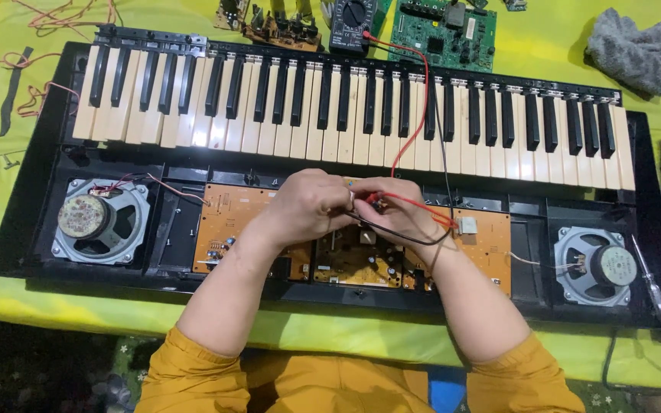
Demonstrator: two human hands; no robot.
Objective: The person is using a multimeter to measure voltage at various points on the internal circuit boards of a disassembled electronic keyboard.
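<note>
Red probe lead [403,200] and black probe lead [392,233] meet over the orange circuit board [227,218] at mid-keyboard, pinched by the right hand [395,210], fingers closed round both; left hand [307,203] curled shut just beside it, touching, but what it grips is hidden. Leads run back over the keys [346,107] to the multimeter [353,23] at the far edge; speakers [101,222] sit at each end of the opened keyboard case [24,229], on the yellow-green worktop [307,329].
</note>
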